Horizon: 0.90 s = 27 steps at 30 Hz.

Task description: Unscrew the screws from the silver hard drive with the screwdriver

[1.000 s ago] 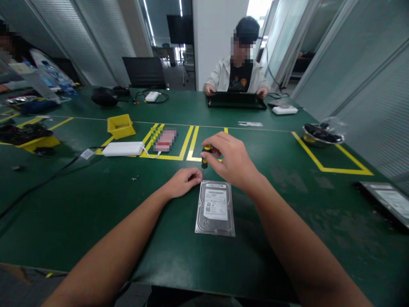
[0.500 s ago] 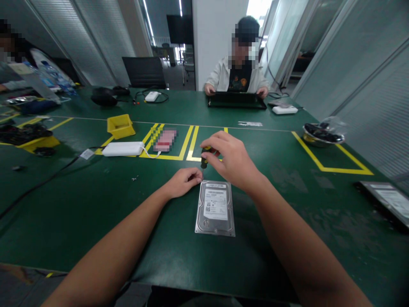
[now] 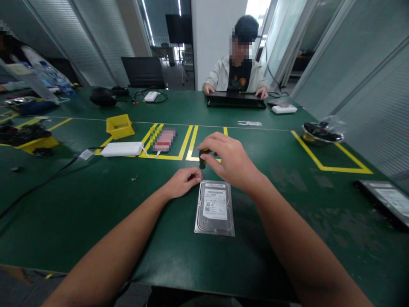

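Right hand: the right hand (image 3: 230, 162) has its fingers closed round a small screwdriver (image 3: 202, 158), held upright over the drive's far-left corner.
Left hand: the left hand (image 3: 182, 181) lies curled on the green table (image 3: 96, 204), fingertips pinched together at that corner.
Hard drive: the hard drive (image 3: 215, 207) lies flat, label up, between both forearms.
Beyond: a white power bank (image 3: 122, 149) and a yellow bin (image 3: 119, 125) sit well apart.

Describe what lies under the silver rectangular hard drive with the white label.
The silver rectangular hard drive with the white label lies flat on the green table mat. Anything directly beneath it is covered.
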Available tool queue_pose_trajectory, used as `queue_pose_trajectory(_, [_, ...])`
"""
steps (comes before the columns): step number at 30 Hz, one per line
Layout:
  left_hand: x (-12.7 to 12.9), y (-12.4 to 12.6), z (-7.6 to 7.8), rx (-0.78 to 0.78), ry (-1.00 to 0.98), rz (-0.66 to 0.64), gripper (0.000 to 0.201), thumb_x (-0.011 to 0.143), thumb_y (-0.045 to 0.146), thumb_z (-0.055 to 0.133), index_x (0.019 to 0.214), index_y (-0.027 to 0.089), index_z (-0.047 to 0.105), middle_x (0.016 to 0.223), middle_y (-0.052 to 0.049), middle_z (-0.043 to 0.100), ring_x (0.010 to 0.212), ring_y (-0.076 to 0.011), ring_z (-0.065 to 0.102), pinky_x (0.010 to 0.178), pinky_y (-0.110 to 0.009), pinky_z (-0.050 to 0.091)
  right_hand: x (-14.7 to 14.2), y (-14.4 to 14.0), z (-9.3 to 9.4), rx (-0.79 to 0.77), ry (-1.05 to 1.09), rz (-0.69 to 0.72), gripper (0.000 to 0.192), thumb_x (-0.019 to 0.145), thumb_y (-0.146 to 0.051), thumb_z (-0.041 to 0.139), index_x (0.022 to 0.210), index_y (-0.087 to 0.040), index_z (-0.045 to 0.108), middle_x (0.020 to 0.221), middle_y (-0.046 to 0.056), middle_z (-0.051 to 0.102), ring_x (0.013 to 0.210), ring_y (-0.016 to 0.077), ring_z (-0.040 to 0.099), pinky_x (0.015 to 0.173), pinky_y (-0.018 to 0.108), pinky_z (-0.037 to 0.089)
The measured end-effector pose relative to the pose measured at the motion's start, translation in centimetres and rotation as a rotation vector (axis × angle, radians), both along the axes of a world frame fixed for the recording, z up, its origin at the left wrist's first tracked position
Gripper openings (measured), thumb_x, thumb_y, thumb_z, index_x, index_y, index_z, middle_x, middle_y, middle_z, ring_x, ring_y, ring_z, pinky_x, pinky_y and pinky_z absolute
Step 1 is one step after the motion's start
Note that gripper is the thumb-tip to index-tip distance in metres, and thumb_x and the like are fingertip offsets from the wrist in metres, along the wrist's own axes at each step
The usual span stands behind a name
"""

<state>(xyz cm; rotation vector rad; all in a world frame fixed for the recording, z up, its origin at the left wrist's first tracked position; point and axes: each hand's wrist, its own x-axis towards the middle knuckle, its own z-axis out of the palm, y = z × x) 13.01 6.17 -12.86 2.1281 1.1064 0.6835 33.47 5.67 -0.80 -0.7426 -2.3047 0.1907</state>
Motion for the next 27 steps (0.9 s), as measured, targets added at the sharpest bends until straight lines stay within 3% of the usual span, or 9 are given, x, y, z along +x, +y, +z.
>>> queue_pose_trajectory(7, [-0.11, 0.16, -0.23, 0.004, -0.028, -0.009, 0.013, 0.090, 0.025, 0.053, 0.082, 0.016, 0.059, 0.076, 0.002, 0.058, 0.070, -0.0140, 0.051, 0.066, -0.025, 0.037, -0.18, -0.42, 0.13, -0.020, -0.027, -0.047, 0.012, 0.089, -0.014, 0.057, 0.097, -0.017, 0.065, 0.103, 0.008, 0.064, 0.096, 0.0191, 0.059, 0.087, 0.032, 0.045])
queue_pose_trajectory(15, [-0.27, 0.24, -0.42, 0.006, -0.034, -0.010, 0.013, 0.090, 0.025, 0.055, 0.083, 0.016, 0.060, 0.075, 0.002, 0.058, 0.070, -0.0141, 0.052, 0.066, -0.026, 0.037, -0.03, -0.41, 0.48, -0.041, -0.028, 0.056, 0.009, 0.088, -0.015, 0.061, 0.095, -0.016, 0.065, 0.099, 0.006, 0.066, 0.093, 0.0179, 0.059, 0.083, 0.030, 0.044])
queue_pose_trajectory(20, [-0.27, 0.21, -0.32, -0.002, -0.026, -0.005, 0.013, 0.090, 0.025, 0.055, 0.082, 0.015, 0.060, 0.074, 0.002, 0.058, 0.069, -0.0141, 0.051, 0.065, -0.026, 0.037, -0.16, -0.19, 0.25, -0.030, 0.006, 0.024, 0.003, 0.088, -0.017, 0.062, 0.087, -0.016, 0.065, 0.092, 0.005, 0.067, 0.088, 0.0171, 0.059, 0.081, 0.029, 0.044])
queue_pose_trajectory(25, [-0.21, 0.20, -0.21, -0.011, -0.015, -0.005, 0.011, 0.089, 0.022, 0.055, 0.083, 0.015, 0.060, 0.075, 0.002, 0.058, 0.069, -0.0136, 0.051, 0.064, -0.025, 0.036, 0.01, 0.15, -0.29, -0.031, 0.024, 0.007, 0.019, 0.087, -0.012, 0.058, 0.104, -0.018, 0.065, 0.106, 0.005, 0.070, 0.096, 0.0182, 0.061, 0.086, 0.032, 0.045])
queue_pose_trajectory(27, [-0.20, 0.18, -0.19, -0.015, -0.012, -0.005, 0.011, 0.089, 0.022, 0.055, 0.083, 0.015, 0.060, 0.075, 0.002, 0.058, 0.069, -0.0135, 0.051, 0.064, -0.025, 0.036, 0.07, 0.22, -0.41, -0.017, 0.045, 0.024, 0.022, 0.085, -0.008, 0.055, 0.102, -0.018, 0.065, 0.107, 0.005, 0.069, 0.100, 0.0188, 0.061, 0.090, 0.033, 0.045])
